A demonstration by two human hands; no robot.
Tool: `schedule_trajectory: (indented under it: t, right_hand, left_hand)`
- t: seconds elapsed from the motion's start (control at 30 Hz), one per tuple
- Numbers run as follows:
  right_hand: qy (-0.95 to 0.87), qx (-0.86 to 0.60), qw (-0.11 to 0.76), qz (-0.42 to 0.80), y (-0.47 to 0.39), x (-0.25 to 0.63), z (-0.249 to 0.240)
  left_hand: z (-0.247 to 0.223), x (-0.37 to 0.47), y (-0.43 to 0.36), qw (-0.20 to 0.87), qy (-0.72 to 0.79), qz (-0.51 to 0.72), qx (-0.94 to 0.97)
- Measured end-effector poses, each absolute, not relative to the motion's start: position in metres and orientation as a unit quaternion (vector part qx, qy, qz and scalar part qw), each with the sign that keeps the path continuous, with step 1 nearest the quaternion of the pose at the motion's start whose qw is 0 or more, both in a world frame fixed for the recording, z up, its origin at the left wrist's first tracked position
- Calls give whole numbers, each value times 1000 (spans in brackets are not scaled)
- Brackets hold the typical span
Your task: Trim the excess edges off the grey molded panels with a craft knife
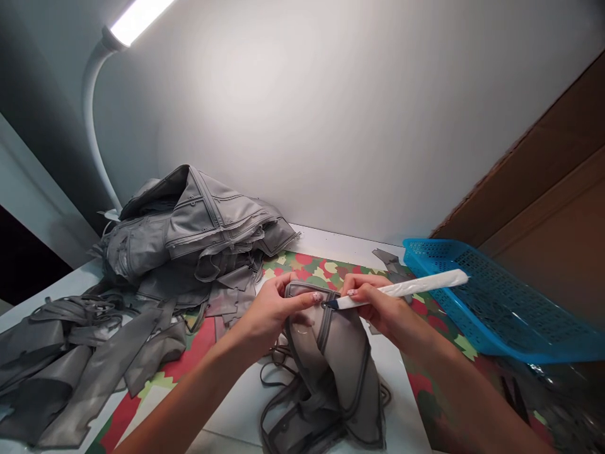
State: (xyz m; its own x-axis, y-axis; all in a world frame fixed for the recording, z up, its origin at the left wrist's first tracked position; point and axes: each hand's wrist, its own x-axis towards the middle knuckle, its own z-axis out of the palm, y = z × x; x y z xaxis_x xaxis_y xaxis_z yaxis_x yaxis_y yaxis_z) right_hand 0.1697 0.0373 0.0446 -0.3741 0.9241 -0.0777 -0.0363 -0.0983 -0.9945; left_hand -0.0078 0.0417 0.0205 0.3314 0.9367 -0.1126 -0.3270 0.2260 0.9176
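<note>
Between my two hands is a grey leather-like piece (347,359) with piped edges, its lower part bunched on a white board. My left hand (276,306) pinches its top edge, thumb on the front face and fingers behind. In my right hand (378,299) is a white, pen-like tool (425,284) with a dark tip, gripped like a pencil. That tip touches the piece by a small metal ring or eyelet (325,305), close to my left thumb. Whether it is a brush or a marker cannot be made out. Thin grey cords (271,378) lie beside the piece.
A heap of grey sewn pieces (198,221) rises at the back left, with loose grey strips (104,366) before it. To the right stand a blue plastic basket (472,315) and a cardboard box (553,170). A lamp (94,113) bends over the patterned table cover (307,261). Dark-handled scissors (515,397) lie lower right.
</note>
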Motion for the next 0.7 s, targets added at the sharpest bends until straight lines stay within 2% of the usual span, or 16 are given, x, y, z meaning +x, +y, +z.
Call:
schedule_trajectory:
  t: [0.7]
  right_hand:
    - [-563,-461,376,574,37,169,41]
  left_hand:
    - [19,-6,41,679,385,457,427]
